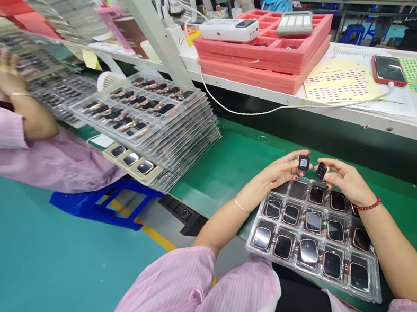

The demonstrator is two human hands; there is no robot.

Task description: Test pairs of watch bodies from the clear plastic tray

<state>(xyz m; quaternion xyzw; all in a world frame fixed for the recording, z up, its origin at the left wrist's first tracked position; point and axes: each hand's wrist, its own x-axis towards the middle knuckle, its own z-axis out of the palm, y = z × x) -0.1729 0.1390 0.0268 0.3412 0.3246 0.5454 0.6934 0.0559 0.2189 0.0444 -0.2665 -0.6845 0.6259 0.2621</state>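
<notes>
My left hand [283, 169] pinches a square smartwatch case [303, 163] whose face shows a white QR-like code. Close beside it, my right hand [344, 179] grips a second watch case [321, 170], turned at an angle, dark with pale marks. Both are held just above the far edge of a clear plastic tray [312, 275]. Rows of watch cases with black screens and gold-coloured rims lie in its compartments, such as one watch case [308, 250] in the near row. One far-row compartment [298, 189] has no rimmed watch showing in it.
Left of me stands a tall stack of clear trays [191, 137] with more watches. A co-worker's hand [6, 69] is over trays further left. Pink foam trays [247, 71], a power bank [230, 29], a phone [388, 70] and a dangling white cable [248, 113] are on the shelf.
</notes>
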